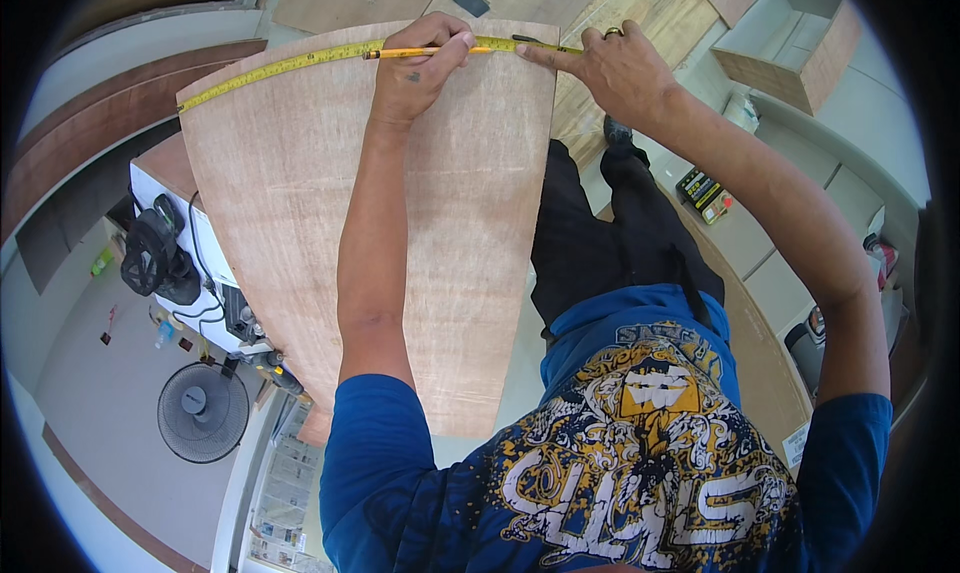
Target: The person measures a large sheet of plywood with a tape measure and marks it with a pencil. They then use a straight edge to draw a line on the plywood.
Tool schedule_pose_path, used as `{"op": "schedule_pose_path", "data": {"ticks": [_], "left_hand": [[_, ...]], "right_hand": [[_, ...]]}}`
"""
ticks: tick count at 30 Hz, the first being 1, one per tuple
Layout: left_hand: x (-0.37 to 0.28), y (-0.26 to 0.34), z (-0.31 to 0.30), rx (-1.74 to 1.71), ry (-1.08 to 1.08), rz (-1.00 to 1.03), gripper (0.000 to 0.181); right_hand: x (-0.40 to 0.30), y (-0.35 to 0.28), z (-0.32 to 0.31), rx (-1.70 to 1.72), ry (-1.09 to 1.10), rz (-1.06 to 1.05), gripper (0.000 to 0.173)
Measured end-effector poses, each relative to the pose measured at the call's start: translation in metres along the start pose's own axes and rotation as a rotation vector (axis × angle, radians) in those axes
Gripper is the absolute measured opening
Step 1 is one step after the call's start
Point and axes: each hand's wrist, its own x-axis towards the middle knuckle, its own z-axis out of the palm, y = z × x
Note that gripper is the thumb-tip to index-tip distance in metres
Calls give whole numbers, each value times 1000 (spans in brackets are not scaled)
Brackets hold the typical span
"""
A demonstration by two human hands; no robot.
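Note:
A large plywood panel (465, 198) lies before me, with a yellow tape measure blade (285, 66) stretched along its far edge. The blade starts at the panel's left corner and passes by both hands. My left hand (420, 70) grips a yellow pencil (405, 52), whose tip points right, close to the blade. Past the panel's right edge, my right hand (626, 66) holds the tape, one extended digit pressing the blade on the wood. The tape's case cannot be made out. A small dark object (526, 38) sits beside the blade near that digit.
Left of the panel, a black bag (157, 254), cables and a power drill (277, 370) rest on a white surface. Nearby stands a fan (202, 411). An open wooden box (787, 44) is at upper right, and a dark flat object (471, 2) lies beyond the panel.

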Motion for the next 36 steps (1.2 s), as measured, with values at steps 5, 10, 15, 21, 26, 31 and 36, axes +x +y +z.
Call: {"op": "schedule_pose_path", "data": {"ticks": [5, 10, 15, 21, 26, 31, 36], "left_hand": [[0, -4, 0, 4, -10, -30, 16], [-1, 3, -2, 21, -43, -85, 19], [-1, 2, -2, 57, -42, -53, 18], [0, 6, -1, 58, -39, -105, 17], [0, -1, -3, 52, -59, -83, 18], [-1, 1, 1, 54, -26, -77, 18], [1, 6, 0, 46, -53, -113, 18]], "right_hand": [[5, -2, 7, 22, -30, 23, 89], [5, -2, 6, 26, -26, 23, 86], [5, -3, 5, 31, -37, 32, 82], [6, -2, 8, 57, -32, 35, 83], [6, -2, 8, 43, -24, 28, 82], [7, -2, 13, 49, 13, 19, 81], [7, -2, 11, 65, -19, 25, 82]]}}
